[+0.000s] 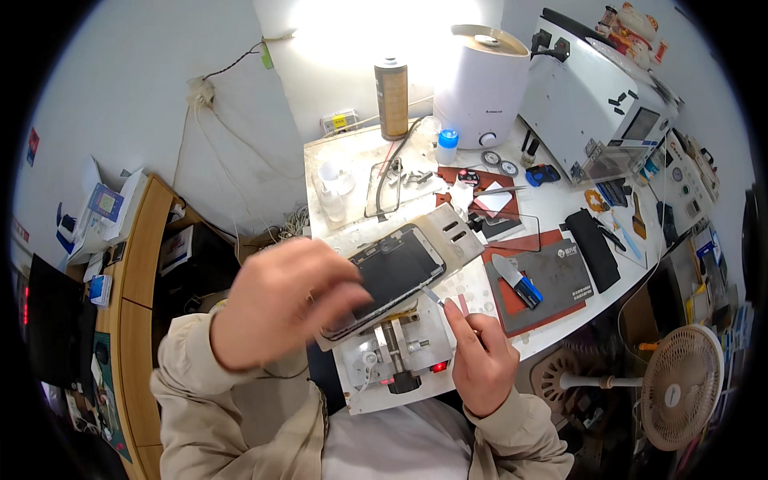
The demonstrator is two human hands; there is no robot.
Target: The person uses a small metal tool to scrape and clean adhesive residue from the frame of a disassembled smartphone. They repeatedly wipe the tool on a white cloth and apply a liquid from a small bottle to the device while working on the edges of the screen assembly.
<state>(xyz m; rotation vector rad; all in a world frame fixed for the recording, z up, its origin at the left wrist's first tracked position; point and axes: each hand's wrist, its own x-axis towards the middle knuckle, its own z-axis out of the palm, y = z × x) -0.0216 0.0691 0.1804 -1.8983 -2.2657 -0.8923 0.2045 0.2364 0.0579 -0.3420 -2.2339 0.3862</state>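
Observation:
A phone screen assembly (pixel 395 270), dark with a pale frame, lies on a flat metal plate (pixel 453 237) above a small clamp device (pixel 393 352). My right hand (pixel 485 359) is closed round a slim tool with a flat metal blade (pixel 431 295). Its tip reaches the near right edge of the phone part. Over the left end of that part hovers my left hand (pixel 284 296), smeared by motion. Its fingers are bent, and whether they hold anything is not visible.
Right of the plate, a folding knife (pixel 518 282) with a blue and black handle rests on a dark grey mat (pixel 552 276). A tall spray can (pixel 391 100) and a white humidifier-like appliance (pixel 482 88) stand behind. At far right are a white machine (pixel 604 96) and a fan (pixel 682 387).

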